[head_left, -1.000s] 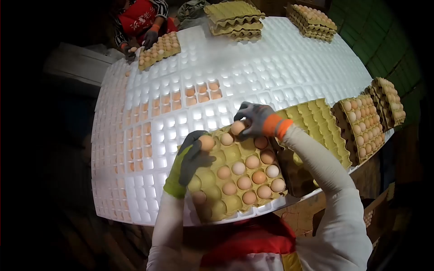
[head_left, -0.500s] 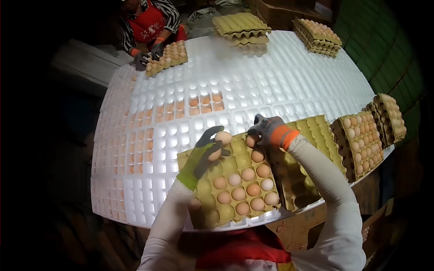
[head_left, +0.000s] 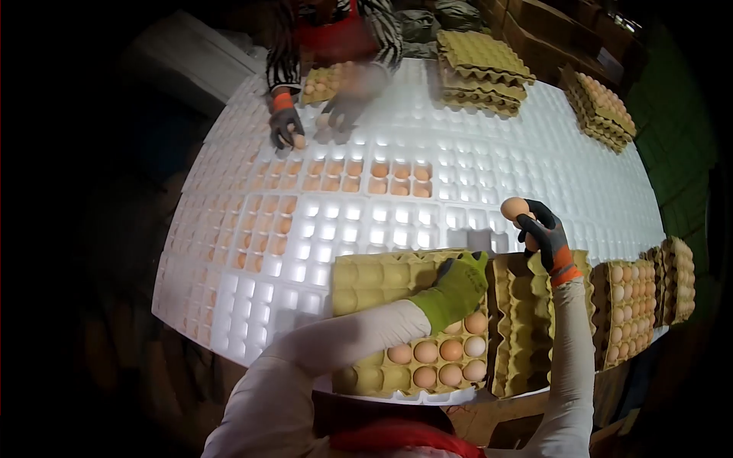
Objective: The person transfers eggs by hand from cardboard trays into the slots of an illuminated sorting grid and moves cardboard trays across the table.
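My left hand [head_left: 458,288], in a green glove, reaches across the pulp egg tray [head_left: 366,301], back of the hand upward. Its fingers curl down at the tray's upper right; what they grip is hidden. Brown and pale eggs [head_left: 451,350] sit in the tray's lower right, while cups on its left hold none. To the right, my right hand [head_left: 544,237], in a grey and orange glove, is raised above the white moulded sheet [head_left: 397,221]. It is closed around two eggs: one egg [head_left: 515,208] between the fingertips, another [head_left: 531,241] lower against the fingers.
Pulp trays [head_left: 523,328] stand right of mine, then a filled egg tray [head_left: 631,305]. Across the table, a person's gloved hand [head_left: 285,126] holds an egg; the other hand is blurred. Stacked trays [head_left: 485,65] stand at the back. Eggs [head_left: 332,175] fill several white-sheet pockets.
My left hand has crossed rightward over the tray. My right hand has risen from the tray with two eggs. The other person's hands have moved from their tray onto the white sheet. The view has shifted.
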Demonstrator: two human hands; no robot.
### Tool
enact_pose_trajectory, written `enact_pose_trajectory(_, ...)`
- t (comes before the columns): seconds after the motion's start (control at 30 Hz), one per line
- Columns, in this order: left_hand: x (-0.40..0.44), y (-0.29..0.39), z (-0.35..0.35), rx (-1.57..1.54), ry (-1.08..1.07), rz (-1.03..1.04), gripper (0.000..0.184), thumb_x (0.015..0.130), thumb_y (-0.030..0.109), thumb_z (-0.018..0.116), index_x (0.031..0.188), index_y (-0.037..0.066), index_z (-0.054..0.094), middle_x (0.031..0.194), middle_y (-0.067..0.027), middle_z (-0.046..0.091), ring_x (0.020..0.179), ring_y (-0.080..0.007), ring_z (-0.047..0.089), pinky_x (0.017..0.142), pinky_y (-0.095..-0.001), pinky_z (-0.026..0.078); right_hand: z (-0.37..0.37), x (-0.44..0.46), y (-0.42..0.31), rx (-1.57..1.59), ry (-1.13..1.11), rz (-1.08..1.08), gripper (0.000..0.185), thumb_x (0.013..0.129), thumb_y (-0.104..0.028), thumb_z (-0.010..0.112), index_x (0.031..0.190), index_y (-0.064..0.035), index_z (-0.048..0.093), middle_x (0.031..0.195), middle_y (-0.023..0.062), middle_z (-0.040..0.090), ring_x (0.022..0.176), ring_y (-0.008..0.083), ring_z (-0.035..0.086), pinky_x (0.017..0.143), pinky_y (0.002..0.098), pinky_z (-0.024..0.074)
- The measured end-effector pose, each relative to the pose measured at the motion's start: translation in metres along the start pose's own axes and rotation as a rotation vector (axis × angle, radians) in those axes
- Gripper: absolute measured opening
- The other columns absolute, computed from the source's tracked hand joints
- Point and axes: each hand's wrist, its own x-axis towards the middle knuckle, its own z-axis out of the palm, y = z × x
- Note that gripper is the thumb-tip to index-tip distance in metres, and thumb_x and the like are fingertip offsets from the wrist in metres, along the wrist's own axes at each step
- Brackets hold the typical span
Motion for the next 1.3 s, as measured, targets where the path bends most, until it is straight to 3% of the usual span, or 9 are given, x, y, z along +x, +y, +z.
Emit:
enact_pose_trajectory(0.17, -0.062, -0.092, -0.061, -0.844, 0.158, -0.136, 0.046, 0.077, 0.036, 0.083, 0.116, 0.015, 0.071, 0.119, -0.0066, 0.063, 0.104, -0.0272, 0.068, 0.089, -0.037, 0.055, 0.065, 0.034, 0.006, -0.175, -0.216, -0.014, 0.037, 0.086, -0.016, 0.08, 0.12, -0.0044, 0.069, 0.099, 0.0035, 0.067, 0.078, 0.0128, 0.067, 0.061, 0.0267, 0.0539)
enact_pose_trajectory(0.37, -0.135, -0.285, -0.002, -0.199, 0.303, -0.817, 0.04, 0.074, 0.043, 0.083, 0.105, 0.019, 0.078, 0.109, -0.009, 0.064, 0.099, -0.0273, 0.067, 0.083, -0.043, 0.054, 0.215, 0.073, 0.004, -0.862, -0.451, -0.423, 0.05, 0.084, -0.053, 0.07, 0.118, -0.0153, 0.071, 0.11, 0.0107, 0.071, 0.101, 0.0327, 0.067, 0.091, 0.043, 0.0517)
enact_pose_trajectory(0.57, -0.131, -0.339, 0.03, -0.088, 0.112, -0.764, 0.038, 0.078, 0.034, 0.079, 0.113, 0.02, 0.076, 0.114, -0.01, 0.061, 0.102, -0.0272, 0.066, 0.082, -0.0443, 0.054, 0.338, 0.114, 0.04, -1.438, -0.269, -0.391, 0.028, 0.093, -0.039, 0.06, 0.106, -0.0171, 0.071, 0.114, 0.0139, 0.07, 0.102, 0.0316, 0.07, 0.085, 0.0406, 0.0547)
enact_pose_trajectory(0.7, -0.165, -0.318, 0.049, -0.452, 0.275, -0.678, 0.034, 0.082, 0.03, 0.075, 0.116, 0.026, 0.075, 0.111, -0.0064, 0.063, 0.098, -0.0279, 0.066, 0.082, -0.043, 0.056, 0.356, 0.122, 0.046, -0.725, -0.299, -0.46, 0.041, 0.094, -0.043, 0.059, 0.131, -0.0251, 0.065, 0.122, 0.012, 0.068, 0.108, 0.0343, 0.068, 0.094, 0.0437, 0.0528)
enact_pose_trajectory(0.8, -0.179, -0.307, 0.071, -0.372, 0.373, -0.604, 0.032, 0.086, 0.026, 0.071, 0.117, 0.028, 0.074, 0.108, -0.0035, 0.066, 0.094, -0.0282, 0.067, 0.078, -0.041, 0.056, 0.371, 0.126, 0.065, -1.014, -0.44, -0.507, 0.046, 0.094, -0.042, 0.061, 0.136, -0.0247, 0.061, 0.122, 0.0119, 0.067, 0.108, 0.0347, 0.067, 0.095, 0.0445, 0.0518)
enact_pose_trajectory(0.93, -0.182, -0.307, 0.063, -0.786, 0.625, -0.549, 0.04, 0.083, 0.014, 0.072, 0.123, 0.017, 0.072, 0.118, -0.0081, 0.066, 0.097, -0.0303, 0.067, 0.083, -0.0394, 0.055, 0.355, 0.099, 0.043, -0.483, -0.388, -0.145, 0.041, 0.094, -0.035, 0.064, 0.129, -0.0154, 0.063, 0.122, 0.0123, 0.063, 0.11, 0.0331, 0.065, 0.093, 0.0427, 0.052)
enact_pose_trajectory(1.07, -0.149, -0.283, 0.089, -0.758, 0.743, -0.347, 0.055, 0.083, 0.006, 0.069, 0.137, 0.005, 0.058, 0.131, -0.0161, 0.06, 0.117, -0.0363, 0.058, 0.1, -0.0441, 0.046, 0.35, 0.087, 0.081, -0.874, -0.28, -0.803, 0.029, 0.094, -0.027, 0.064, 0.118, -0.0099, 0.065, 0.112, 0.0142, 0.061, 0.098, 0.0397, 0.064, 0.088, 0.0443, 0.0529)
enact_pose_trajectory(1.2, -0.144, -0.281, 0.116, -0.191, 0.559, -0.226, 0.056, 0.085, 0.014, 0.062, 0.14, 0.013, 0.056, 0.141, -0.0092, 0.056, 0.128, -0.0299, 0.051, 0.107, -0.0529, 0.036, 0.281, 0.086, 0.047, -0.39, -0.41, -0.253, 0.025, 0.097, -0.02, 0.063, 0.119, -0.0085, 0.069, 0.109, 0.0116, 0.07, 0.099, 0.0245, 0.068, 0.088, 0.0357, 0.0532)
enact_pose_trajectory(1.3, -0.156, -0.281, 0.089, -0.622, 0.626, -0.277, 0.048, 0.086, 0.003, 0.06, 0.134, 0.008, 0.061, 0.136, -0.0111, 0.061, 0.123, -0.031, 0.058, 0.103, -0.0439, 0.043, 0.205, 0.003, -0.015, -0.251, -0.297, -0.071, 0.021, 0.098, -0.011, 0.062, 0.115, -0.0033, 0.07, 0.108, 0.0048, 0.072, 0.096, 0.01, 0.065, 0.087, 0.0266, 0.0531)
